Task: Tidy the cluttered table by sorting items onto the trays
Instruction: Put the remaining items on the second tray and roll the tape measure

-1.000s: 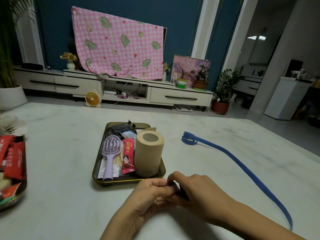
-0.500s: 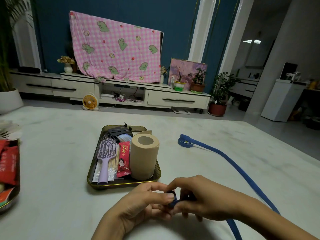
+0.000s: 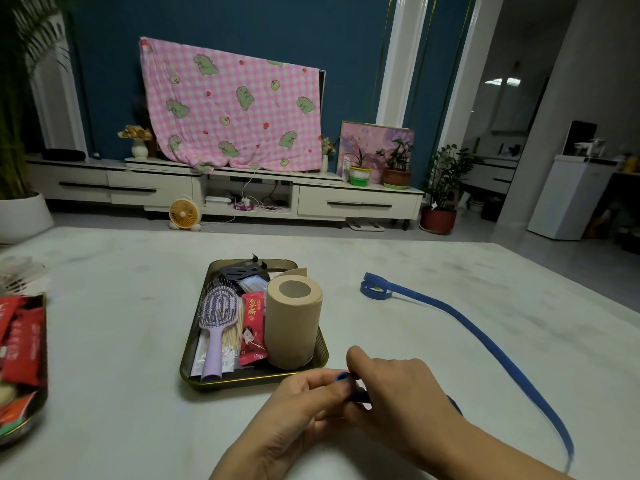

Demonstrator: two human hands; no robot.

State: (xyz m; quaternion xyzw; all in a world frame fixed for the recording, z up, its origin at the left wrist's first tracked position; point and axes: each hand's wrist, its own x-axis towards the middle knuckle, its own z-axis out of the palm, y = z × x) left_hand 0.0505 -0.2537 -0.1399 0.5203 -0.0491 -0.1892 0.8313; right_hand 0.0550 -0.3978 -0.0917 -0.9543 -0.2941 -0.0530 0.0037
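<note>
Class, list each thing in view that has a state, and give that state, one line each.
Left grip: pinching the blue strap at its near end.
Right grip: pinching the same end.
Blue strap: rest lying on the table, far end looped.
Paper roll: upright on the tray.
Hairbrush: flat, bristles up, on the tray.

Left hand (image 3: 304,400) against right hand (image 3: 398,386), both curled.
</note>
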